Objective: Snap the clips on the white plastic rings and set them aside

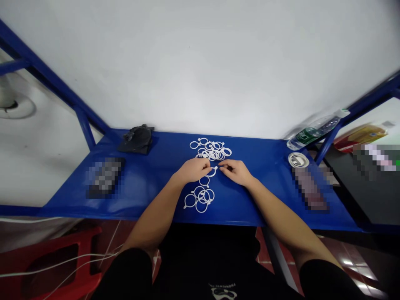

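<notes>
A white plastic ring [213, 172] with a small tab is pinched between the thumb and fingers of my left hand [196, 170]. My right hand [236, 171] is just to the right of that ring's tab, fingers curved and slightly apart, with nothing visible between them. Behind both hands lies a heap of similar white rings [215, 154], partly overlapping. A single ring [204, 181] rests just below my left hand. Closer to me, a smaller group of rings [201, 206] is spread on the blue table [240, 204].
A crumpled black bag [137, 139] lies at the back left, with a blurred dark object [106, 177] in front. On the right are a plastic bottle [312, 134], a coiled white cable [298, 160] and a blurred phone-like object [310, 188]. Blue frame bars [85, 127] flank the table.
</notes>
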`<state>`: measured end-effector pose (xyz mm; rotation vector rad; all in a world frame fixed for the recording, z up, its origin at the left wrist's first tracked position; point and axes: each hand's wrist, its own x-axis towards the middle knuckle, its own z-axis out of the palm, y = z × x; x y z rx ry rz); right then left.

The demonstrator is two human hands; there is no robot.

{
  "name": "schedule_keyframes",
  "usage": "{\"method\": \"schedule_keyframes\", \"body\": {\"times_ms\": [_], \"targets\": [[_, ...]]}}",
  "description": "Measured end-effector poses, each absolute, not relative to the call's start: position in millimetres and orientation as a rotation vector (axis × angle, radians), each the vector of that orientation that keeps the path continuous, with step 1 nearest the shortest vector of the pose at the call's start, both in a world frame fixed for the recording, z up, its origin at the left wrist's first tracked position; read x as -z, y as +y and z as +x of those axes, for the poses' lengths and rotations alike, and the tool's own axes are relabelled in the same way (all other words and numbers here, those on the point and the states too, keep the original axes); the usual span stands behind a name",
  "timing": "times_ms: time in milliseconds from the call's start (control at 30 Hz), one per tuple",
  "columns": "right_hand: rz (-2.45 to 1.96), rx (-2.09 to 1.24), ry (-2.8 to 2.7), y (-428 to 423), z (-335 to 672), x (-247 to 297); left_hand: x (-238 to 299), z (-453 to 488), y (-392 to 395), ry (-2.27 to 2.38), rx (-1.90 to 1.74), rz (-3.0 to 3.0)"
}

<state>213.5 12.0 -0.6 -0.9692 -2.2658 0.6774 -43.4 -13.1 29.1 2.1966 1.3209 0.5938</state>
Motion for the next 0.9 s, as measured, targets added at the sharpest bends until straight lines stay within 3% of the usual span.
{"method": "schedule_keyframes", "body": {"times_ms": [267,900], "targets": [[-0.881,-0.901,-2.267,6.6,213.9,-7.0,-24.6,-18.6,-14.1,1.375,-0.958,2.197],[-0.845,-1.016,-2.078,1.7,211.8,-17.3,-21.9,-8.4,-18.2,1.039,-1.199,2.199]]}}
